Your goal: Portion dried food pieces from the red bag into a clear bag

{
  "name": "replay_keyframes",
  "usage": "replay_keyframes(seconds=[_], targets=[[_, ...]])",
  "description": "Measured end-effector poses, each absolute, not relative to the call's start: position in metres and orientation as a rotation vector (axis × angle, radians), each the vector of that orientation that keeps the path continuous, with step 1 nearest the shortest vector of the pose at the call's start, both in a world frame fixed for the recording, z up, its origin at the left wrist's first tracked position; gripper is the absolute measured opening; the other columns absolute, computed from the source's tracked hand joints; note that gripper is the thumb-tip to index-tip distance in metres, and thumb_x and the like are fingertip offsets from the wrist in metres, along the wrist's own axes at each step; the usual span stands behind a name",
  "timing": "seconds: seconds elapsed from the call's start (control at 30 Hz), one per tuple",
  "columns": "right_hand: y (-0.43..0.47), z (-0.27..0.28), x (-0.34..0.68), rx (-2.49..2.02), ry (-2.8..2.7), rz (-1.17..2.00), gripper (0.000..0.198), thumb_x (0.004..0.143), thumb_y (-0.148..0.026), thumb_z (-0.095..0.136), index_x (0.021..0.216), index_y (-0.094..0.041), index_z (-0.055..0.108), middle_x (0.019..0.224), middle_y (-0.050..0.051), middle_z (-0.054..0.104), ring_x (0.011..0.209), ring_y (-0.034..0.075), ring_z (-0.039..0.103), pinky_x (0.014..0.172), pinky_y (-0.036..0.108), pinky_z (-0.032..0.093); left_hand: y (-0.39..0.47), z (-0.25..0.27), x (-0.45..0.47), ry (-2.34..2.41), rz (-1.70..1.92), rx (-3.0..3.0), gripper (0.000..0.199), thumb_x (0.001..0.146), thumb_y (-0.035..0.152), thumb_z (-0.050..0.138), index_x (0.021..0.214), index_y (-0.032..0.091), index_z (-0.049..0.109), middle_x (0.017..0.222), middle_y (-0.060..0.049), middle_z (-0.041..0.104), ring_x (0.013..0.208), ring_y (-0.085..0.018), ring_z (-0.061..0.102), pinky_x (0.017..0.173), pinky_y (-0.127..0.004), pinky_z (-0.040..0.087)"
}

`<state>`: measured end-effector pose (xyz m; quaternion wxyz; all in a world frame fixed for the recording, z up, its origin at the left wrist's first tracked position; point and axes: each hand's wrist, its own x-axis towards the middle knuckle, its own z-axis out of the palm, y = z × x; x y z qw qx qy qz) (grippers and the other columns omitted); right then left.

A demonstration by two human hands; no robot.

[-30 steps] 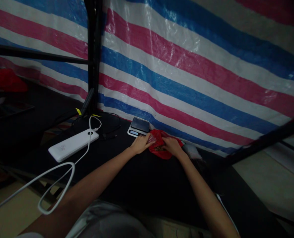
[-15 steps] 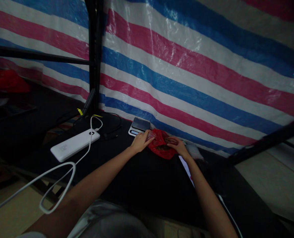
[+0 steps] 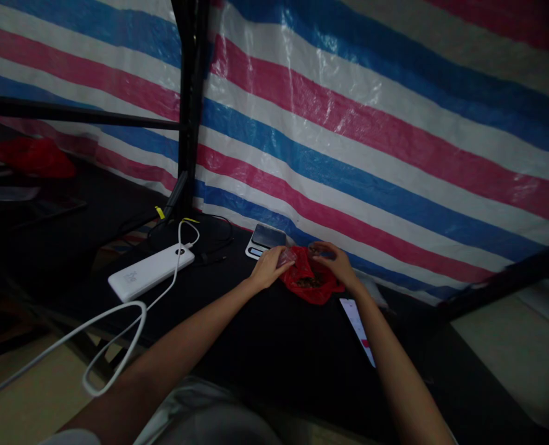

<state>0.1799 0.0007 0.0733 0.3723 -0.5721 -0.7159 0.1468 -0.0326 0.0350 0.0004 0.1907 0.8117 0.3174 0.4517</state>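
A red plastic bag (image 3: 321, 293) lies open on the black surface, with small brown dried-looking bits (image 3: 310, 282) inside. At its left edge, my left hand (image 3: 269, 268) is closed on a small clear plastic bag (image 3: 287, 256). My right hand (image 3: 338, 264) is over the far right side of the red bag, thumb and fingers curled together. Something small shows at those fingertips, too dim to name. Just behind my left hand is a small white digital scale (image 3: 252, 253) with a dark weighing plate and a lit display.
A phone (image 3: 358, 330) with a lit screen lies beside my right forearm. To the left is a white power bank (image 3: 151, 272) with a looping white cable (image 3: 144, 309). A black metal post (image 3: 188, 111) stands before the striped plastic sheet (image 3: 348, 142). Another red bag (image 3: 33, 156) sits far left.
My right hand has lifted from inside the red bag to its far edge, fingers now curled. The brown bits and phone show more. My left hand keeps its hold; the view has shifted slightly.
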Motion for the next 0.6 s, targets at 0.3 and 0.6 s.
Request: replay_keyframes(seconds=[0.3,0.6], targets=[[0.009,0.091,0.148,-1.424,-2.208,0.078,0.038,0.072,-0.034,0.06,0.109,-0.025,0.056,0.106,0.004,0.06,0.099,0.021,0.052,0.088,0.037,0.037,0.036,0.001,-0.033,0.857,1.259,2.281,0.041,0.082,0.045,0.042,0.112,0.017,0.043,0.105,-0.008,0.056,0.097,-0.02,0.052,0.084,-0.033,0.038],[0.002,0.106,0.124,-1.475,-2.519,-0.445,0.035,0.078,-0.023,0.053,0.113,-0.029,0.053,0.107,0.005,0.056,0.097,0.023,0.046,0.079,0.036,0.034,0.038,0.001,-0.033,0.855,1.275,2.271,0.041,0.082,0.045,0.042,0.112,0.016,0.042,0.104,-0.008,0.056,0.096,-0.02,0.052,0.084,-0.033,0.038]])
